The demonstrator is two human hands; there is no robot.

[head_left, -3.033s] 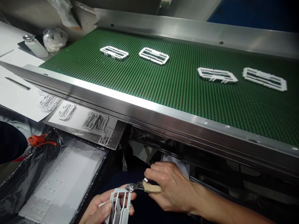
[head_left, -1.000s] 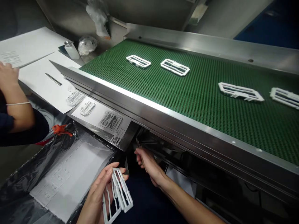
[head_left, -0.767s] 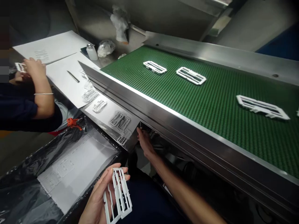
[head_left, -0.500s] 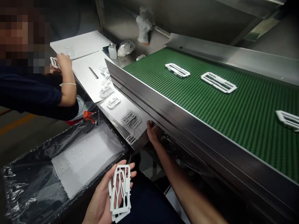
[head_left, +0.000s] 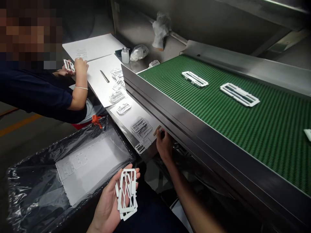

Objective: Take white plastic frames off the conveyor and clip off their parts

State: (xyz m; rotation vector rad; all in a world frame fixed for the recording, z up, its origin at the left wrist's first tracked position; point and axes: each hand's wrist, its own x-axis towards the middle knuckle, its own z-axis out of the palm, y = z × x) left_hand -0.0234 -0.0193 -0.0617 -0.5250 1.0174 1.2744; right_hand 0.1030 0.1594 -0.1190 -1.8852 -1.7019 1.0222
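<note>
Your left hand (head_left: 110, 202) lay palm up, its fingers (head_left: 131, 176) spread flat beneath the white plastic frame (head_left: 127, 193) resting across them. Your right hand (head_left: 164, 144) had its fingers curled around a tan-handled tool (head_left: 156, 130), the handle poking out just above them, against the steel ledge (head_left: 143, 120).

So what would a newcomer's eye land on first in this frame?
Probably the green conveyor belt filling the right side, with white plastic frames lying on it. Next, the left hand low in the middle, holding a white frame flat on its open palm, while the right hand grips a tan-handled tool at the steel edge below the belt. At far left a co-worker's hand rests on white sheets.
</note>
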